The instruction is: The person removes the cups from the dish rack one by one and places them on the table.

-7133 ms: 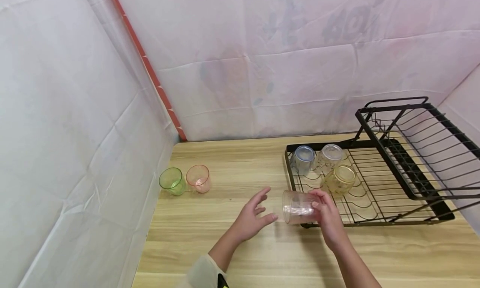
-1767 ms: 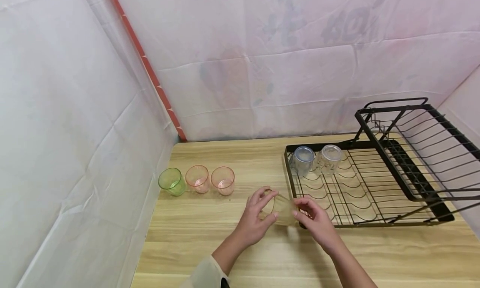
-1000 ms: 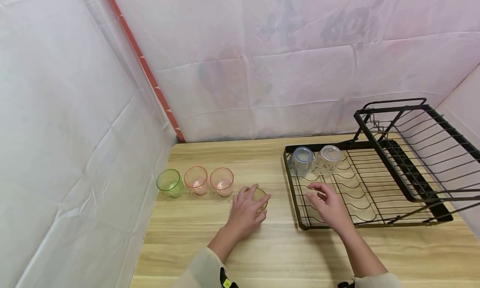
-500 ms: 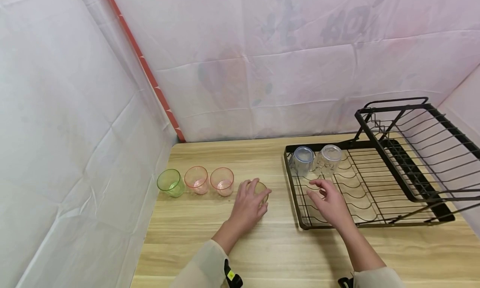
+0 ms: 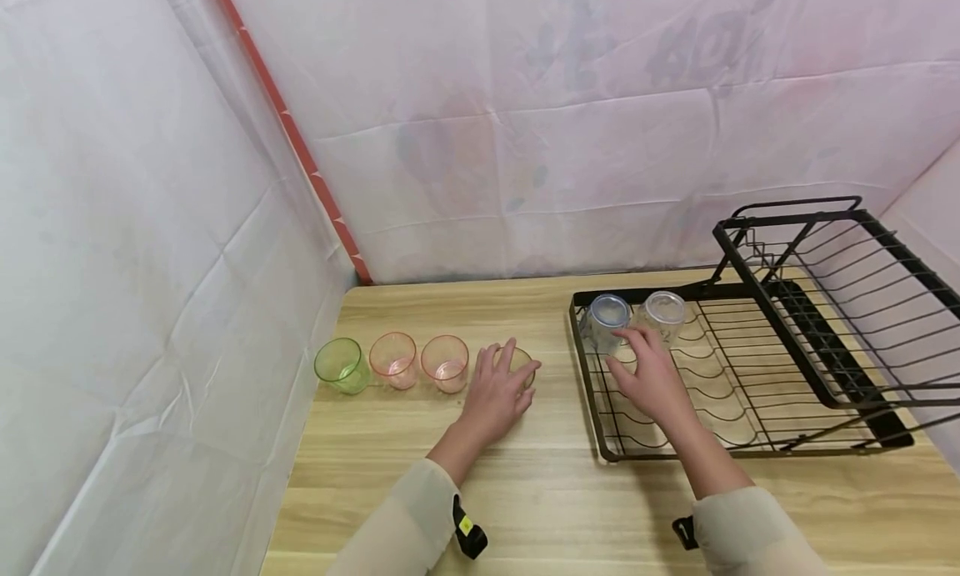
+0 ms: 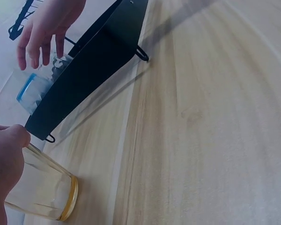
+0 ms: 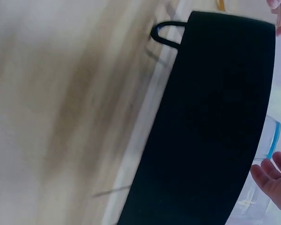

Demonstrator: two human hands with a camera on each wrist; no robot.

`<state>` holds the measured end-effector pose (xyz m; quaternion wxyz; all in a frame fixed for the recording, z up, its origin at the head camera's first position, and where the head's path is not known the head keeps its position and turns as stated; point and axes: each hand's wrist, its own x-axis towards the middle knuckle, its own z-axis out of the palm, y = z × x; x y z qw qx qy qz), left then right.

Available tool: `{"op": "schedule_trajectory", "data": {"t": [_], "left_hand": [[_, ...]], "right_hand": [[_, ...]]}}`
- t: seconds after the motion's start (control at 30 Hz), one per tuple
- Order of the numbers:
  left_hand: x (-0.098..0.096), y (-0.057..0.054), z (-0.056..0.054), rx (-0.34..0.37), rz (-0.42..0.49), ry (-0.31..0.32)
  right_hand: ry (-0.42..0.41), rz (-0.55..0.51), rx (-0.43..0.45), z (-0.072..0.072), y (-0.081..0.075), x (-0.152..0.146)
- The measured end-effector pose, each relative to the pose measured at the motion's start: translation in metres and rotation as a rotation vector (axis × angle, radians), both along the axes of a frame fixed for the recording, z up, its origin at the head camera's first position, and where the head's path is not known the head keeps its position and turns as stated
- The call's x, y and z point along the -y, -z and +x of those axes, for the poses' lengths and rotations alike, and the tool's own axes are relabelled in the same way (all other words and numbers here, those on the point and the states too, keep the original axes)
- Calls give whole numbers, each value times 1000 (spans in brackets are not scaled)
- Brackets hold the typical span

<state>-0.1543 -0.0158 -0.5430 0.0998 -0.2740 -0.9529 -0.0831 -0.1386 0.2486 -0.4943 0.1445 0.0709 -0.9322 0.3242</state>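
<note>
My left hand (image 5: 492,397) has its fingers around the rim of a yellow glass (image 5: 523,361) standing upright on the table. In the left wrist view that glass (image 6: 47,192) has its amber base on the wood. My right hand (image 5: 651,376) reaches over the dish rack (image 5: 592,409), thumb and fingers spread, holding nothing. Its fingertips are close to an upside-down blue glass (image 5: 609,312) and overlap an upside-down clear glass (image 5: 666,308). The right wrist view shows the right hand (image 7: 276,180) beside the blue-rimmed glass (image 7: 268,138).
Left of the yellow glass, a green glass (image 5: 341,368) and two pink glasses, one at the middle (image 5: 393,361) and one nearer my hand (image 5: 445,365), stand upright in a row. The rack's raised upper tier (image 5: 847,301) is at the right. Cloth-covered walls (image 5: 480,159) border the table's back and left.
A pink glass joined the row. The yellow glass left the rack, was turned upright between both hands and set down; the left hand slid it back. My right hand let go and moved towards the blue glass.
</note>
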Motion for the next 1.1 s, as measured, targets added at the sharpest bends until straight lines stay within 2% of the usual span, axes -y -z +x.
{"op": "schedule_trajectory", "data": {"t": [0.13,0.4,0.67,0.77,0.83,0.9,1.1], "left_hand": [[0,0,-3,13,-5,-5],[0,-1,-7,21,-7,-21],[2,-5,-12,80,-47,6],[4,-7,-12,99,-47,10],[5,-9,-10,106,-38,7],[5,-13,-8,112,-21,4],[9,-23,1,73,57,29]], "right_hand": [[-33,89,-36,-15,-1,-2],[-111,290,34,-38,-10,-3],[-117,504,200,-55,-13,1],[-118,512,230,-59,-12,3],[-118,489,221,-60,-11,3],[-120,447,193,-59,-10,2],[-144,354,62,-52,-7,-4]]}}
